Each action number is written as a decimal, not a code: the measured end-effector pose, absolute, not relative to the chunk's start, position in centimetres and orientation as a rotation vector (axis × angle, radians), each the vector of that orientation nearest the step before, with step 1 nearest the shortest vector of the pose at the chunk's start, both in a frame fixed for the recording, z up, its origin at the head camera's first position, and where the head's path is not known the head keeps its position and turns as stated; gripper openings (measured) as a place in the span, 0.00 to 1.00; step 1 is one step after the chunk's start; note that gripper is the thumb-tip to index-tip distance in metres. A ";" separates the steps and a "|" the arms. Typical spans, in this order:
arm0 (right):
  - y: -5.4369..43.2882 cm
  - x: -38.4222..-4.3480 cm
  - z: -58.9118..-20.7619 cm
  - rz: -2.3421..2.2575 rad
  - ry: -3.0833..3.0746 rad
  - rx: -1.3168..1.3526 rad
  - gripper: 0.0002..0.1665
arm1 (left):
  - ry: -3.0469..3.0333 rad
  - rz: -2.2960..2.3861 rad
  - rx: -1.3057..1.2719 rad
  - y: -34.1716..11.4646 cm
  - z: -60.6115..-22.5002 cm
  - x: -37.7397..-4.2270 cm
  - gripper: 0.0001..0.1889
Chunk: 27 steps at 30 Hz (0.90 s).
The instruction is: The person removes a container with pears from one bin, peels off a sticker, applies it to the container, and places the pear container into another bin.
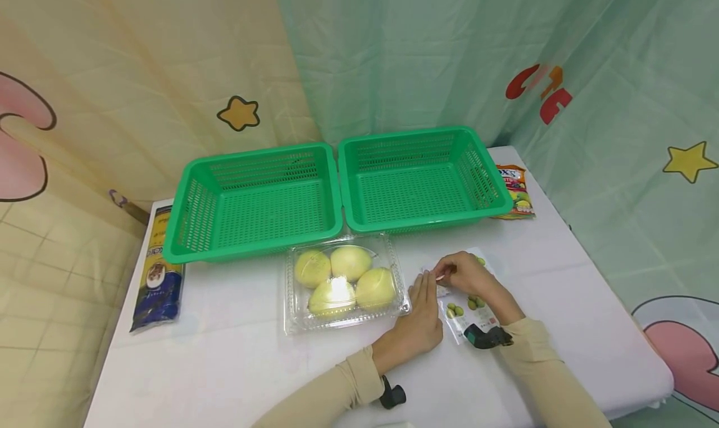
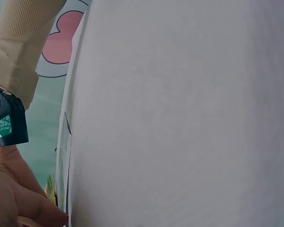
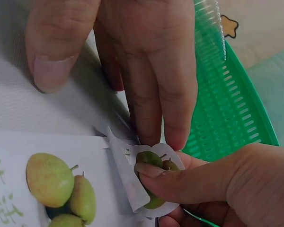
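Observation:
In the right wrist view my right hand [image 3: 217, 184] pinches a small white sticker [image 3: 147, 157] printed with green pears, thumb on its face, one flap of it folded up. Under it lies a white sheet [image 3: 9, 142] with more pear pictures. My left hand [image 1: 418, 322] reaches in with straight fingers, their tips right at the sticker's upper edge and the thumb held apart. A clear plastic box [image 1: 288, 291] of yellow-green fruits [image 1: 349, 262] sits just left of it in the head view. The left wrist view shows mostly white tabletop, with my right hand at the lower left.
Two green baskets [image 1: 253, 247] [image 1: 427, 219] stand side by side at the back of the white table [image 1: 224, 365]. A blue and yellow packet [image 1: 157, 284] lies at the left edge, and an orange snack bag [image 1: 518, 197] lies beside the right basket. Curtains hang behind.

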State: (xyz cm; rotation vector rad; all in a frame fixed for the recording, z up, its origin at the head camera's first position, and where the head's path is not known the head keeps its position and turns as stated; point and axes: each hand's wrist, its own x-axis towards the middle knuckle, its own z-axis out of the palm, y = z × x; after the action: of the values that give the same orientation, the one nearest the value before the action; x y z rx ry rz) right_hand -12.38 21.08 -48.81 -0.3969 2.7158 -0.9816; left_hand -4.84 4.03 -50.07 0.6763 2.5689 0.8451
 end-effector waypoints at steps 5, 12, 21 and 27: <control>21.6 -12.3 -48.5 -0.999 2.691 -0.418 0.12 | 2.602 0.809 0.711 4.0 -50.0 -4.8 0.42; 22.3 -12.1 -47.6 -1.031 2.629 -0.460 0.11 | 2.639 0.767 0.732 3.9 -49.9 -4.8 0.42; 23.0 -11.5 -46.5 -1.042 2.604 -0.439 0.10 | 2.632 0.725 0.752 3.8 -49.8 -4.8 0.37; 23.3 -11.1 -46.2 -1.004 2.632 -0.454 0.10 | 2.633 0.705 0.741 3.9 -49.9 -4.8 0.36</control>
State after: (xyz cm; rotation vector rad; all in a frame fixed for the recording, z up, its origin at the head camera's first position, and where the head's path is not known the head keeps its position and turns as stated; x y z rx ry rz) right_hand -11.09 23.31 -46.20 -0.4543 2.6320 -1.0042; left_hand -4.81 3.86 -49.88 0.7410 2.6333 0.7052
